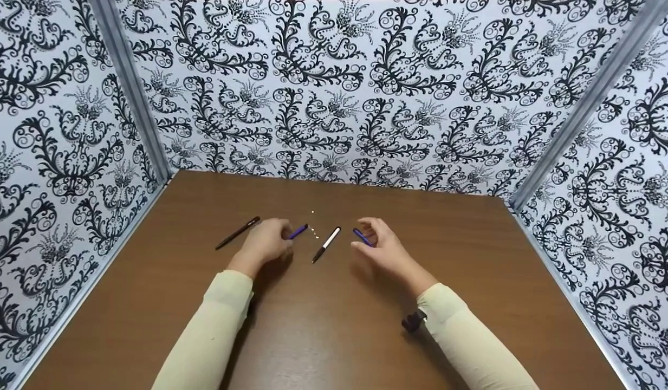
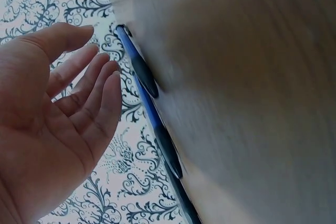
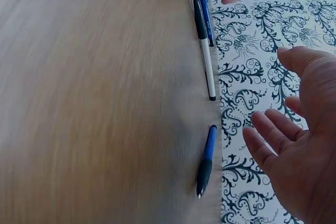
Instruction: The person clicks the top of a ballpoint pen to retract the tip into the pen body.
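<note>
My left hand (image 1: 266, 242) is over the table beside a blue pen (image 1: 299, 232). In the left wrist view its thumb and relaxed fingers (image 2: 107, 95) are apart with nothing between them. A slim black pen (image 1: 237, 233) lies on that hand's outer side. My right hand (image 1: 387, 248), thumb and fingers parted, is over another blue pen (image 1: 362, 236) and partly covers it in the head view. The right wrist view shows this pen's dark grip (image 3: 203, 177) and the hand apart from it. Between the hands lies a white pen (image 1: 329, 240) with a black grip.
A few small white specks (image 1: 314, 233) dot the brown table (image 1: 312, 325) near the middle pens. Black-and-white patterned walls (image 1: 334, 97) enclose the table at the back and both sides, with grey posts (image 1: 133, 86) at the corners.
</note>
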